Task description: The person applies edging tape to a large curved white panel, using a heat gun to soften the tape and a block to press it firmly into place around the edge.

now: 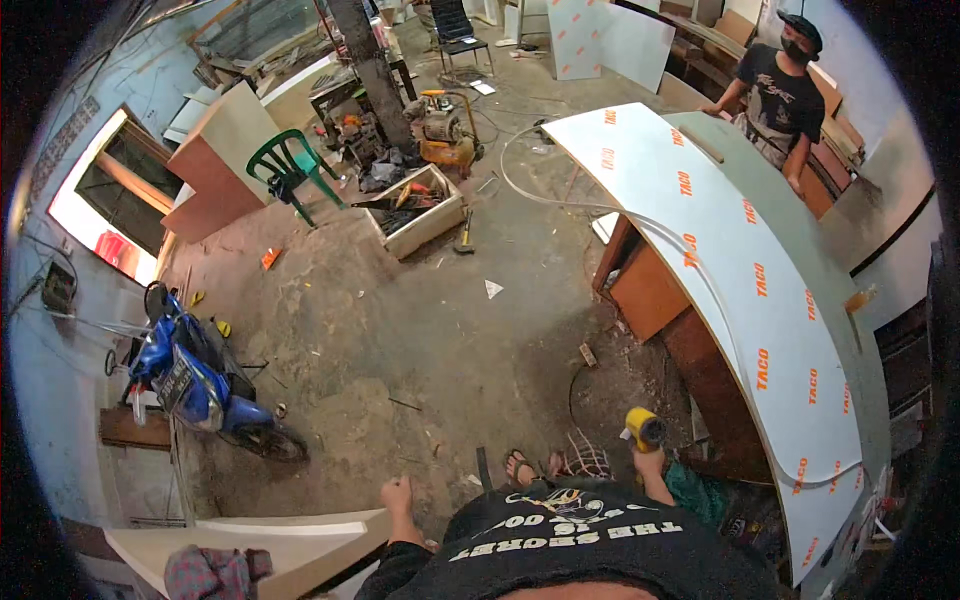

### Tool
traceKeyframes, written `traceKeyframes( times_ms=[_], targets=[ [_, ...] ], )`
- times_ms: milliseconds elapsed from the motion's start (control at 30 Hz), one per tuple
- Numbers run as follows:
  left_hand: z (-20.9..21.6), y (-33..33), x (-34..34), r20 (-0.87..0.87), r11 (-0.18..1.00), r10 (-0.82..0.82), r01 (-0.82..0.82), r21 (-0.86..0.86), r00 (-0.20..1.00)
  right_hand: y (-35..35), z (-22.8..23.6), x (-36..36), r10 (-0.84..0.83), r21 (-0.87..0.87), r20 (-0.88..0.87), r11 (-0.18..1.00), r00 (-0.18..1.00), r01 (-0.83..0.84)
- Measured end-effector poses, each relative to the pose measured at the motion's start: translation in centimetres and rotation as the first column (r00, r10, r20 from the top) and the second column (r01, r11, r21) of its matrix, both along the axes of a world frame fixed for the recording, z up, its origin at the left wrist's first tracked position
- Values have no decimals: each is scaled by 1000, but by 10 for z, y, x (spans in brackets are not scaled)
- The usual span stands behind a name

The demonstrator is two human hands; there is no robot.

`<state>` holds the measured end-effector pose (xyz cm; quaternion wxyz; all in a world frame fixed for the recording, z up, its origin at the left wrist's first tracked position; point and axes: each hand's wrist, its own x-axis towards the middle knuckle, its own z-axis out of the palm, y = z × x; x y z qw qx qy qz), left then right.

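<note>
My right hand (650,464) is closed round a yellow and black handheld power tool (645,429), beside the near part of the workbench. Its exact kind is hard to make out. My left hand (397,496) hangs low on the left with its fingers curled in, and nothing shows in it. To my right, a long white sheet (650,160) with orange print lies on a greenish bench top (868,400). A pale thin strip (715,290) curves along the sheet and loops off its far end.
A co-worker (780,100) stands behind the bench at the far right. A blue motorbike (190,385) is parked left. Ahead are a tool box (425,235), a hammer (465,232), a green chair (295,165) and an orange compressor (445,130). A pale panel (330,540) lies near left.
</note>
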<state>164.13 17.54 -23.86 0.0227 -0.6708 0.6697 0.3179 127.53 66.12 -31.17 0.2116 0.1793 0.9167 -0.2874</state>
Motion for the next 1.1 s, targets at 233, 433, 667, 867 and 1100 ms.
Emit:
traceKeyframes(
  times_ms=[233,433,667,867,1100],
  targets=[
    [-100,-65,-64,-59,993,-17,10,-116,998,-174,4,-137,160,-1,47,987,986,-160],
    [-108,-102,-179,-70,971,-233,236,41,970,-261,-20,-248,83,52,211,994,974,-96],
    [-81,-276,-338,120,941,-337,338,17,934,-343,-14,-360,234,-135,133,967,963,-217],
    [-81,-485,-479,8,879,-466,464,-115,885,-421,-67,-392,-157,-22,230,986,960,167],
    [-42,-706,-722,-385,843,-433,518,148,815,-523,-150,-330,148,313,271,921,951,-233]
  ],
)
